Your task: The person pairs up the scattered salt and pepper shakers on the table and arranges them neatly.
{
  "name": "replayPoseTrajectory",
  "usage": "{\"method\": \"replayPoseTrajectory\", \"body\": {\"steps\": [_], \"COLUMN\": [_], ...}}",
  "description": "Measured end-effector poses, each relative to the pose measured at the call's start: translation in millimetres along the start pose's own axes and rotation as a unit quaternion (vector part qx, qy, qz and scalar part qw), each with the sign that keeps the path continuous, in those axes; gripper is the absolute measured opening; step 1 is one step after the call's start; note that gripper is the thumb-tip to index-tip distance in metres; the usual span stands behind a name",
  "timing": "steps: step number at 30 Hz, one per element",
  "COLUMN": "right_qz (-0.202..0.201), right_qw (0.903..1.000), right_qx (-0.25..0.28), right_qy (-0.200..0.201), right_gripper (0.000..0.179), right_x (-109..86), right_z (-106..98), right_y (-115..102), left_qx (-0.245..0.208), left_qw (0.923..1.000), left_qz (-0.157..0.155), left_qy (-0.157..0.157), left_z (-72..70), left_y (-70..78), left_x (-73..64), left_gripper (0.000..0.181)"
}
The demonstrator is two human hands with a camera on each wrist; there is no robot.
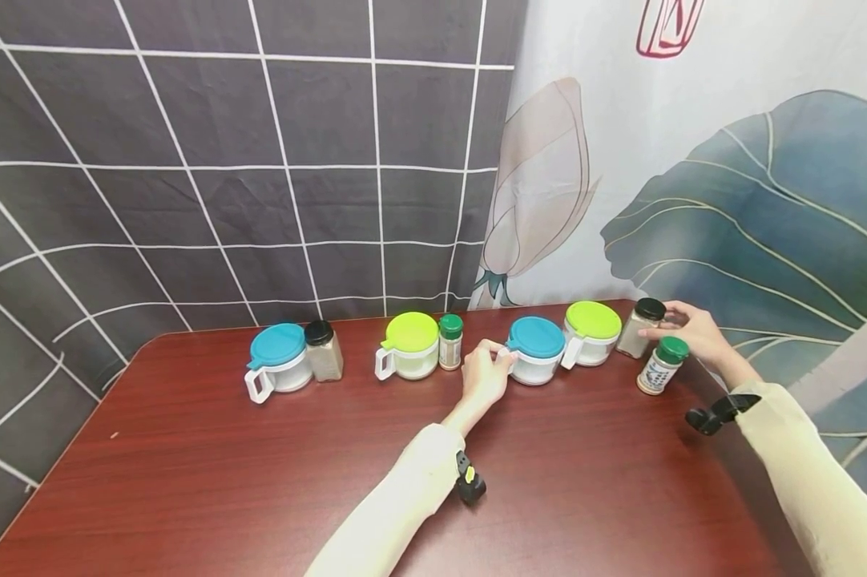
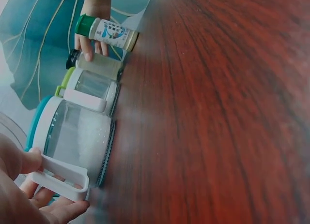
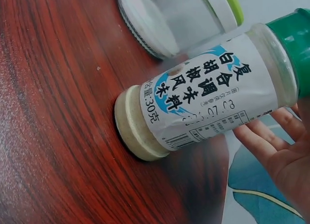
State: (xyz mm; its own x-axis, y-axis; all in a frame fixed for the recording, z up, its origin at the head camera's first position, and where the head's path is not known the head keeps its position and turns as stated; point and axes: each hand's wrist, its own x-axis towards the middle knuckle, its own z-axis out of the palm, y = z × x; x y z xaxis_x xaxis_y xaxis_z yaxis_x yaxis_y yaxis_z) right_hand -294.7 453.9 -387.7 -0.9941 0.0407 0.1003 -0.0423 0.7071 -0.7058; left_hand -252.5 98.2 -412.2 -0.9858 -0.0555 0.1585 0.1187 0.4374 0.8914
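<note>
Blue plastic caps the blue-lidded jar [image 1: 536, 349], a clear vessel holding white grains, which stands upright on the red-brown wooden table [image 1: 260, 481] and serves here as the landmark. At its left side is the left hand [image 1: 487, 373], curled in around the jar's white handle [image 2: 63, 178], with the thumb laid along one side and the fingers round the other.

Just right of the blue-lidded jar and slightly behind it stands the lime-lidded jar [image 1: 592, 328]. Farther right comes the black-capped bottle [image 1: 631, 335], gripped by the right hand [image 1: 696, 332], whose partly bent fingers reach around it from the side away from the blue-lidded jar. The green-capped shaker [image 1: 659, 373], with a printed label, stands rightmost from the landmark, in front of that hand.

Left of the blue-lidded jar, beyond the left hand, is a second shaker [image 1: 450, 343] with a green cap, just beside a second lime jar [image 1: 413, 353]. Well apart from the landmark, farther left, are a second black-capped container [image 1: 324, 358] and a second blue jar [image 1: 280, 365]. Behind the blue-lidded jar hangs a flower-printed cloth [image 1: 542, 184]; to its left, a dark grid cloth [image 1: 332, 120].
</note>
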Motion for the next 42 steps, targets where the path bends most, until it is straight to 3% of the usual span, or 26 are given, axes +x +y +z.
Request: {"method": "replayPoseTrajectory", "body": {"steps": [10, 19, 25, 27, 42], "right_qz": [-0.007, 0.023, 0.003, -0.003, -0.016], "right_qw": [0.9995, 0.9985, 0.9949, 0.9939, 0.9929], "right_qx": [-0.008, -0.003, 0.072, 0.079, 0.008], "right_qy": [0.03, 0.049, 0.07, 0.077, 0.117], "right_gripper": [0.053, 0.075, 0.038, 0.034, 0.04], "right_x": [-3.0, -6.8, -11.1, -11.5, -24.3], "right_z": [-6.9, -16.6, -22.5, -23.2, -26.7], "right_y": [9.3, 1.7, 0.5, -1.4, -25.7], "left_qx": [0.0, 0.013, 0.007, 0.007, -0.011], "left_qw": [0.9997, 0.9992, 0.9988, 0.9987, 0.9985], "left_qz": [0.003, 0.027, 0.037, 0.039, 0.038], "left_qy": [0.023, 0.028, 0.032, 0.033, 0.037], "left_z": [-3.2, -6.6, -12.0, -13.7, -20.7], "left_y": [-1.4, -6.2, -6.6, -7.1, -6.0], "left_x": [-4.9, -4.8, -8.4, -9.3, -15.1], "left_gripper": [0.014, 0.013, 0.011, 0.012, 0.01]}}
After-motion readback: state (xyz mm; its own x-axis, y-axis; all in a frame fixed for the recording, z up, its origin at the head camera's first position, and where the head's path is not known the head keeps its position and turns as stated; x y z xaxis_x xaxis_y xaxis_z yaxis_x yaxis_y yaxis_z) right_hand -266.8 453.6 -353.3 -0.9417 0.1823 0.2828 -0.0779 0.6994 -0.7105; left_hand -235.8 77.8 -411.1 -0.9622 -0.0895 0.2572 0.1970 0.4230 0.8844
